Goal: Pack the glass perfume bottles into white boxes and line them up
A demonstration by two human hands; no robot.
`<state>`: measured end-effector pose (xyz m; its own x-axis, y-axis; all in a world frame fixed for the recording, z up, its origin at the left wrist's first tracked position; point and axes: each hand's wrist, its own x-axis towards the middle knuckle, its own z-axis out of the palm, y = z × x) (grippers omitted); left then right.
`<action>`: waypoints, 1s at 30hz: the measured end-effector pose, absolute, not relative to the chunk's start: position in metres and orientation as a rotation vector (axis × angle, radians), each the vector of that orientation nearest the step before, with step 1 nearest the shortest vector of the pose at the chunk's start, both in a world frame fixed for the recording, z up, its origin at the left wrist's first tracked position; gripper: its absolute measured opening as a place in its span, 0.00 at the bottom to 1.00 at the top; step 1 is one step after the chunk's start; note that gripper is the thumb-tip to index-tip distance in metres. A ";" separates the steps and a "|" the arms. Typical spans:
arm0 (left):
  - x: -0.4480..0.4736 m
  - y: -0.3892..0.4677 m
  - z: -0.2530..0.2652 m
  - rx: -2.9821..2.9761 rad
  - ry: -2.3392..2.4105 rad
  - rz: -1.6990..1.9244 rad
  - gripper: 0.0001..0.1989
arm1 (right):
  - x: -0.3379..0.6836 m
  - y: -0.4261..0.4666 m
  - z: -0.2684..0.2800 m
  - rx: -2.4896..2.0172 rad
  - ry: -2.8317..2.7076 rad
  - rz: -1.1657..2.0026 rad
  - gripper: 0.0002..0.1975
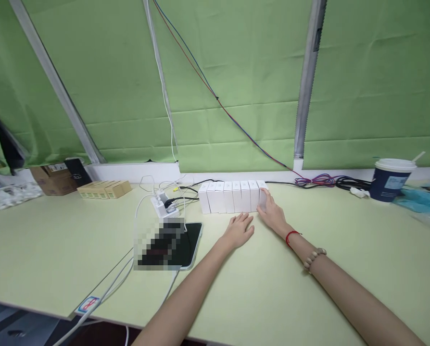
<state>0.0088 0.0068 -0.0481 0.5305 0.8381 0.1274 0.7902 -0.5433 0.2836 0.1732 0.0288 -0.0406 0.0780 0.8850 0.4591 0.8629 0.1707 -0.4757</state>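
Observation:
A row of several small white boxes [228,198] stands upright, side by side, near the back of the table. My right hand [272,211] is at the right end of the row, its fingers and thumb against the end white box [261,186]; part of that box is hidden behind the fingers. My left hand [237,231] lies palm down on the table just in front of the boxes, fingers stretched out and holding nothing. To its left lies a dark-screened tablet [189,245] with a white cable, partly blurred out.
White power strip [160,204] with plugs and cables stands left of the row. Farther left are yellowish boxes [105,189] and a cardboard box [52,180]. A dark blue paper cup [390,180], coiled cables [355,184] and blue plastic [422,202] lie at right.

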 end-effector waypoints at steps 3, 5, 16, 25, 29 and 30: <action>0.008 0.008 -0.048 2.584 1.369 0.396 0.25 | 0.173 0.028 -0.041 -1.653 -1.745 0.054 0.31; 0.007 0.008 -0.048 2.583 1.367 0.413 0.25 | 0.172 0.027 -0.041 -1.642 -1.745 0.054 0.31; 0.007 0.006 -0.045 2.557 1.373 0.424 0.25 | 0.181 0.029 -0.046 -1.672 -1.620 0.052 0.23; 0.011 0.002 -0.048 2.584 1.394 0.447 0.23 | 0.177 0.029 -0.057 -1.681 -1.604 0.110 0.26; 0.011 -0.001 -0.049 2.604 1.412 0.454 0.22 | 0.180 0.032 -0.057 -1.682 -1.534 0.152 0.31; 0.012 -0.001 -0.050 2.616 1.412 0.456 0.22 | 0.181 0.033 -0.057 -1.688 -1.522 0.159 0.33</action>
<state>0.0115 -0.0013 -0.0497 0.5153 0.8335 0.1996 0.7930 -0.5520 0.2579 0.1809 0.0330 -0.0567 0.2554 0.8696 0.4226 0.7638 0.0865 -0.6396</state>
